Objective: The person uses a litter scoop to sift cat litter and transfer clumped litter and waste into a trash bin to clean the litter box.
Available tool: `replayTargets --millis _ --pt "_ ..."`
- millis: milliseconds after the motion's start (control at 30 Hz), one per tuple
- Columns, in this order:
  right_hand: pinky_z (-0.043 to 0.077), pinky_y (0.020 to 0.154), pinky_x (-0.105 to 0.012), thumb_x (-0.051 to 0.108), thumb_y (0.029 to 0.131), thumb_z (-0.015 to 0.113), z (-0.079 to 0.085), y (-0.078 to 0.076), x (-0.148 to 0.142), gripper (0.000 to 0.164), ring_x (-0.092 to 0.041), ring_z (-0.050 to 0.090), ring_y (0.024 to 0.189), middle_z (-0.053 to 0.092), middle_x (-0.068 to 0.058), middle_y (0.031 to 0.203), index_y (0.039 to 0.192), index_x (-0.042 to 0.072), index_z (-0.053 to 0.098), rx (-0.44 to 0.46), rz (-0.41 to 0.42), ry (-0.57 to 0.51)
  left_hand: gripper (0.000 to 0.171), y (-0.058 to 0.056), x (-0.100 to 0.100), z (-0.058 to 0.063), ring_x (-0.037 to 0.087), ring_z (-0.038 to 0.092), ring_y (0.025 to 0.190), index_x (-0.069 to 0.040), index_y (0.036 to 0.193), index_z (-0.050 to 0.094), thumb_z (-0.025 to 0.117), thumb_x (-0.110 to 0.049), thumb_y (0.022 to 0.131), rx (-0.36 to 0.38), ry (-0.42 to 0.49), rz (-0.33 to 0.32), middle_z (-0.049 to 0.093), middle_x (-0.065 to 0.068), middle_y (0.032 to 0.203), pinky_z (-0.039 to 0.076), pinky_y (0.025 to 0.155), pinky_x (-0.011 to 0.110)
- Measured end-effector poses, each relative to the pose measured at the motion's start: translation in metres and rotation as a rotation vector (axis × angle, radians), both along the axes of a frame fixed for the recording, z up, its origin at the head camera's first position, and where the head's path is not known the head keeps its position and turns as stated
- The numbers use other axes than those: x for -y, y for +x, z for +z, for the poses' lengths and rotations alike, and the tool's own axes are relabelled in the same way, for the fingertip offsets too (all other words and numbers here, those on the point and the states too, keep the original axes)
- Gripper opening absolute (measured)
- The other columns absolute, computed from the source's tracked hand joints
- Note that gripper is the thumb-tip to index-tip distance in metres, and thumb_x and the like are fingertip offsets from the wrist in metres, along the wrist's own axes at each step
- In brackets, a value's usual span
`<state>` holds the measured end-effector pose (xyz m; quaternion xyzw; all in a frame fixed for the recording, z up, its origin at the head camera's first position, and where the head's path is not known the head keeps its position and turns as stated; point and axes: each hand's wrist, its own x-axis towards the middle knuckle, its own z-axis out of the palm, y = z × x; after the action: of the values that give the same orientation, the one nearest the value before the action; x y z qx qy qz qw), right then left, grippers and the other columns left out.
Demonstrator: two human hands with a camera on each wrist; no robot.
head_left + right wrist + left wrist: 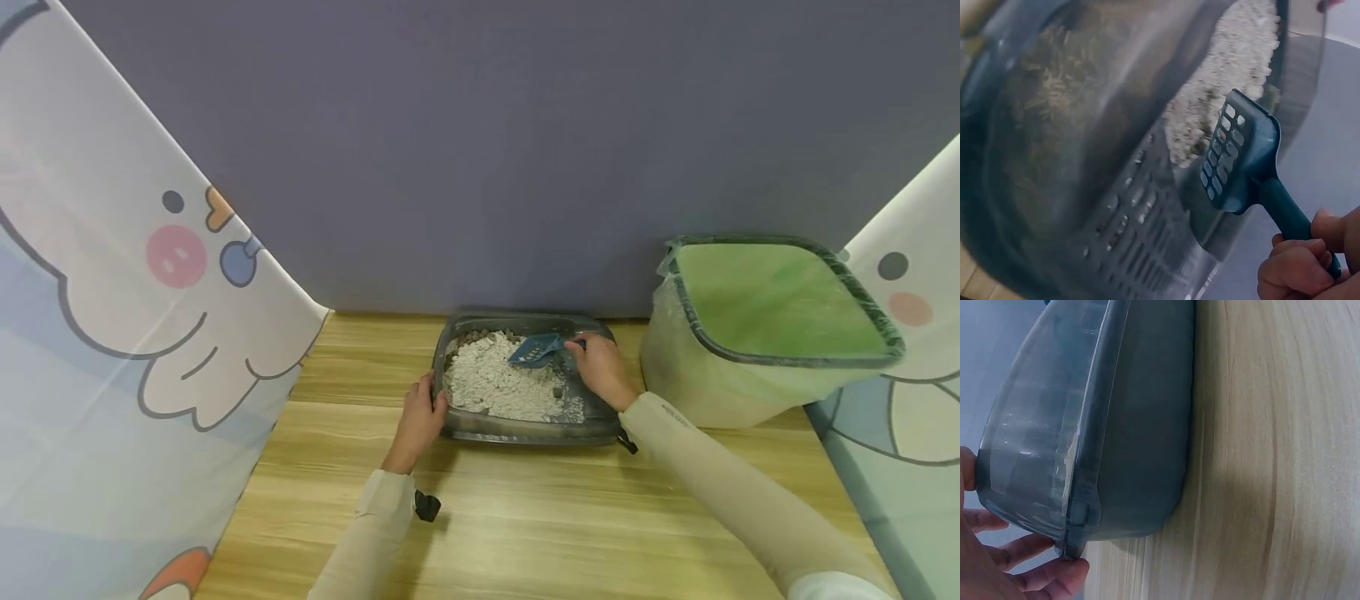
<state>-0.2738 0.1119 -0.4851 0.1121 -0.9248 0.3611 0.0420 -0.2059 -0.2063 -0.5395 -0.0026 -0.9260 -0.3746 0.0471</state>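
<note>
A dark grey translucent litter box (525, 431) stands on the wooden surface, holding pale cat litter (491, 379) heaped towards its left side. My left hand (418, 421) grips the box's left end; in the left wrist view its fingers and thumb are around the rim (1088, 431). The handle of a blue slotted litter scoop (536, 351) is in my right hand (602, 371). Its blade is over the litter, tilted, with a few pale bits around the slots. In the right wrist view, the scoop (1254, 156) appears beside a perforated grey panel (1141, 219) of the box.
A lined bin (697, 392) with a dark rim and green inside stands just right of the box. Behind the box rises a grey wall (480, 167). Printed cartoon panels (247, 342) flank both sides. Wooden surface (525, 517) extends in front.
</note>
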Motion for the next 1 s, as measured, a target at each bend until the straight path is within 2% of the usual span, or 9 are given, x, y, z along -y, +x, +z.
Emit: replayTargets --millis 67,167,267,400,433,600,667,733,1000 --pt "0.033 0.039 -0.032 0.022 0.097 0.055 -0.005 -0.007 0.003 0.040 -0.013 0.031 0.033 0.042 -0.003 0.044 0.119 -0.011 0.057 0.009 0.020 0.012 0.049 0.000 0.000 0.000 0.039 0.045 0.103 -0.002 0.143 0.033 0.044 -0.021 0.099 0.007 0.000 0.002 0.046 0.023 0.117 0.041 0.078 0.051" --pt "0.045 0.053 -0.038 0.020 0.096 0.056 -0.009 -0.016 0.007 0.040 -0.013 0.033 0.035 0.044 -0.004 0.043 0.121 -0.011 0.057 0.073 0.059 0.083 0.050 0.001 0.000 0.000 0.037 0.045 0.102 -0.003 0.144 0.032 0.043 -0.021 0.100 0.011 -0.006 0.000 0.046 0.022 0.118 0.041 0.077 0.049" --pt "0.045 0.064 -0.039 0.019 0.098 0.053 -0.004 -0.024 0.010 0.041 -0.013 0.035 0.037 0.059 -0.012 0.060 0.127 -0.010 0.052 0.186 0.111 0.153 0.050 0.001 0.001 0.001 0.035 0.045 0.100 -0.003 0.144 0.032 0.044 -0.021 0.100 0.011 0.000 0.001 0.047 0.021 0.117 0.040 0.075 0.047" --pt "0.038 0.051 -0.032 0.017 0.100 0.048 -0.002 -0.038 0.012 0.040 -0.011 0.033 0.037 0.067 -0.018 0.083 0.132 -0.007 0.047 0.292 0.179 0.203 0.050 0.002 0.004 0.001 0.033 0.046 0.095 -0.003 0.144 0.034 0.046 -0.020 0.099 0.014 0.020 0.003 0.048 0.020 0.115 0.040 0.073 0.046" --pt "0.038 0.050 -0.032 0.017 0.100 0.048 -0.003 -0.042 0.012 0.041 -0.011 0.034 0.037 0.065 -0.016 0.074 0.134 -0.006 0.046 0.319 0.190 0.210 0.050 0.003 0.005 0.001 0.032 0.046 0.094 -0.003 0.144 0.034 0.047 -0.020 0.099 0.011 0.022 0.003 0.049 0.019 0.114 0.040 0.072 0.046" --pt "0.030 0.042 -0.028 0.012 0.101 0.044 -0.018 -0.057 0.021 0.037 -0.010 0.027 0.038 0.066 -0.020 0.093 0.136 0.001 0.044 0.422 0.205 0.192 0.050 0.003 0.007 0.000 0.033 0.047 0.094 -0.003 0.144 0.036 0.047 -0.021 0.098 0.001 0.020 -0.011 0.050 0.020 0.115 0.042 0.072 0.046" --pt "0.027 0.041 -0.028 0.013 0.101 0.043 -0.023 -0.060 0.028 0.036 -0.010 0.025 0.039 0.065 -0.019 0.092 0.136 0.003 0.043 0.445 0.206 0.175 0.050 0.002 0.006 0.000 0.033 0.047 0.095 -0.004 0.144 0.035 0.047 -0.021 0.098 0.001 0.023 -0.016 0.049 0.020 0.116 0.042 0.072 0.047" --pt "0.028 0.042 -0.028 0.015 0.102 0.042 -0.026 -0.061 0.038 0.036 -0.010 0.024 0.040 0.061 -0.019 0.080 0.136 0.003 0.043 0.452 0.222 0.154 0.050 0.002 0.006 0.000 0.033 0.047 0.095 -0.004 0.144 0.035 0.048 -0.021 0.098 0.000 0.025 -0.018 0.049 0.021 0.117 0.042 0.073 0.047" --pt "0.028 0.045 -0.029 0.022 0.102 0.042 -0.031 -0.059 0.070 0.030 -0.011 0.023 0.043 0.046 -0.004 0.062 0.130 0.008 0.044 0.408 0.283 0.114 0.050 -0.001 0.004 0.004 0.034 0.049 0.094 -0.002 0.143 0.036 0.049 -0.019 0.098 -0.030 0.011 -0.025 0.050 0.021 0.115 0.042 0.073 0.047"
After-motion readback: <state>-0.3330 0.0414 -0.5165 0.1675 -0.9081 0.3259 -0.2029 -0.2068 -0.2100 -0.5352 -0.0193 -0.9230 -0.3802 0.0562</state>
